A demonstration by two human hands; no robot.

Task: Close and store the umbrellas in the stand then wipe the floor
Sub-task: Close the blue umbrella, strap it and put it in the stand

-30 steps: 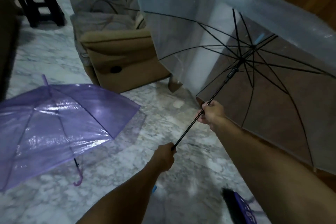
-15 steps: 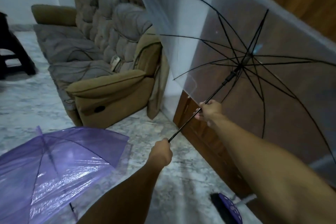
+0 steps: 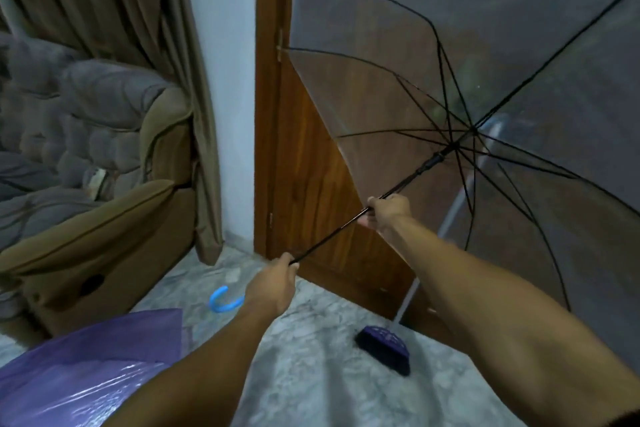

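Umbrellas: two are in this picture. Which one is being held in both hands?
The clear umbrella: left hand and right hand grip its black shaft. The purple umbrella lies on the floor, untouched.

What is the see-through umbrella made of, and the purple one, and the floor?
The clear umbrella looks like thin transparent plastic film: the door shows through it. Its thin black ribs look like metal, though that is unsure. The purple umbrella seems tinted plastic, shiny with bright glare. The floor looks like polished grey-veined marble or marble-look tile.
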